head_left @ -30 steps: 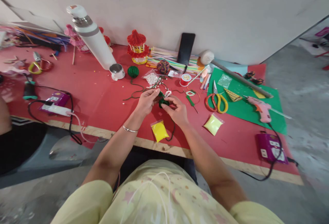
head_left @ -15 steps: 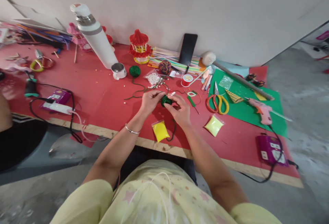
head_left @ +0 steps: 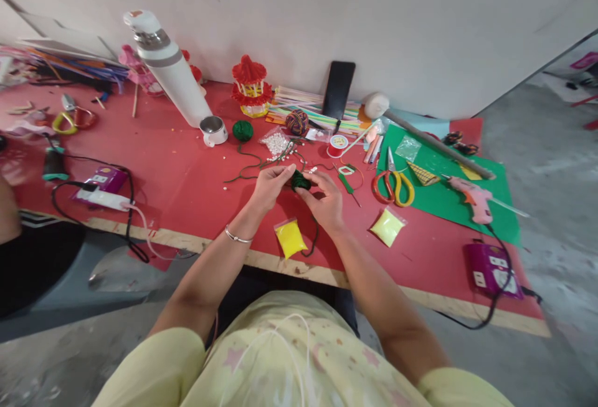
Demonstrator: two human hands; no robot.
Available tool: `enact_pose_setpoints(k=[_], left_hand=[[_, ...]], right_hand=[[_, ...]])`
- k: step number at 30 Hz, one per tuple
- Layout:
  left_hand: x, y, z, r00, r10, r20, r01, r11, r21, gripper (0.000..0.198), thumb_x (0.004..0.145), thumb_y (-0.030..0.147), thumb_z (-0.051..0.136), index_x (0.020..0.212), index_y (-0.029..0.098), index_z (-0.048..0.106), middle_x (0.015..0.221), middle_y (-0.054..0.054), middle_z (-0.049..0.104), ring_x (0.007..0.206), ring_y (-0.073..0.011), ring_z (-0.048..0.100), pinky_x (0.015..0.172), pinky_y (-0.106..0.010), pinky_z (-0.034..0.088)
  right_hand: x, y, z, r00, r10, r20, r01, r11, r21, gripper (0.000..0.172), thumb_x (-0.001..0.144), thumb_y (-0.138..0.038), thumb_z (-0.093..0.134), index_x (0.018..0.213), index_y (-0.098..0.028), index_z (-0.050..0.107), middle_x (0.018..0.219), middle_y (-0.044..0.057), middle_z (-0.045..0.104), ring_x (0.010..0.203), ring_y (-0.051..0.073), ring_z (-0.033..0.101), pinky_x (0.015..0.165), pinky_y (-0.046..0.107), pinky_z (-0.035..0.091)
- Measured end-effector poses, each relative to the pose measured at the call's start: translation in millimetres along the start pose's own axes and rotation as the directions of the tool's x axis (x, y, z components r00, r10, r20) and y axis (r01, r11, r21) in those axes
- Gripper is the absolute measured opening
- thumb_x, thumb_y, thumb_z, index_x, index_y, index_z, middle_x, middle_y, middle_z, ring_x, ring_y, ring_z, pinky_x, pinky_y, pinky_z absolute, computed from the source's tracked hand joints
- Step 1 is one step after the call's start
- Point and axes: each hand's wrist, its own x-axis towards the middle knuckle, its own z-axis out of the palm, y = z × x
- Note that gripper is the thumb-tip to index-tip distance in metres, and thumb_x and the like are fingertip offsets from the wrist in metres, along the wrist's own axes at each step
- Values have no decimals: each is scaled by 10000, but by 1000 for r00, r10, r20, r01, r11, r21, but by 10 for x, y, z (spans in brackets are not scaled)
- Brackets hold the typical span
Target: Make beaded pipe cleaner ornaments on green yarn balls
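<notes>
My left hand (head_left: pixel 269 186) and right hand (head_left: pixel 327 202) pinch 1 green bundle (head_left: pixel 299 180), shaping it, I'd judge; the next move likely wants steady pressure.

No words, brands or numbers can be read. The red spool (head_left: pixel 337 145) has a round pale label on top, its print too small to make out. The purple box (head_left: pixel 493 268) at the right end of the table (head_left: pixel 196 189) has whitish patches with blurred markings. The white flask (head_left: pixel 169 70) bears a small brownish mark on its lid, also unreadable.
</notes>
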Motion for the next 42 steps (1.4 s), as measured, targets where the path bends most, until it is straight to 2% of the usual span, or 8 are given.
enact_pose_setpoints(k=[8,19,24,26,30,33,39,42], left_hand=[[12,3,-25,992,-55,113,66,993,-97,580,503,307,1004,1013,138,785,964,-77,795,831,-176,749,795,-291,602],[2,12,-49,973,-118,200,132,989,-62,542,526,288,993,1001,126,789,972,-103,798,796,-189,745,761,-320,615],[19,-32,-51,982,-44,182,59,995,-79,524,528,268,989,995,138,790,969,-89,795,860,-190,748,839,-329,605],[19,-59,-39,981,-9,196,22,998,-66,529,522,261,988,999,142,791,968,-84,794,865,-189,743,856,-336,600],[16,-107,-8,984,21,175,-16,999,-27,517,528,274,983,992,148,792,973,-83,793,869,-194,736,862,-349,592],[15,-124,0,985,26,171,-26,1000,-4,518,534,276,980,1000,149,793,991,-84,792,878,-193,735,881,-351,582],[-1,-105,-16,978,51,201,-72,992,100,483,575,258,959,1010,140,785,973,-75,786,858,-171,726,875,-322,565],[-4,-75,-24,975,31,221,-52,994,92,495,564,259,962,999,130,764,938,-63,775,841,-169,722,847,-315,570]], right_hand=[[20,42,-39,1000,2,-3,-1,999,32,334,852,-319,798,1182,-284,757,1230,69,718,1151,229,692,1031,413,576],[11,54,-39,999,49,10,-49,999,16,364,842,-363,786,1194,-281,749,1244,70,709,1078,223,703,978,406,597],[11,17,-52,991,122,47,-129,970,204,325,876,-396,736,1177,-274,729,1286,78,701,1233,251,654,947,389,604],[30,40,-39,978,210,16,-205,929,308,317,880,-444,727,1132,-253,712,1199,76,733,1140,239,691,892,373,612],[77,126,-17,927,373,-34,-317,831,457,483,822,-492,757,1227,-266,622,950,17,739,866,178,705,739,309,602],[84,159,-25,892,451,19,-400,770,497,545,772,-445,779,1264,-275,620,912,-11,710,780,155,668,643,269,577],[80,146,-67,840,512,179,-532,714,454,499,775,-386,673,1259,-264,669,1088,12,713,761,145,652,531,237,539],[99,100,-107,785,548,288,-618,662,424,418,786,-401,659,1176,-256,706,1006,-3,724,618,107,619,434,198,446]])
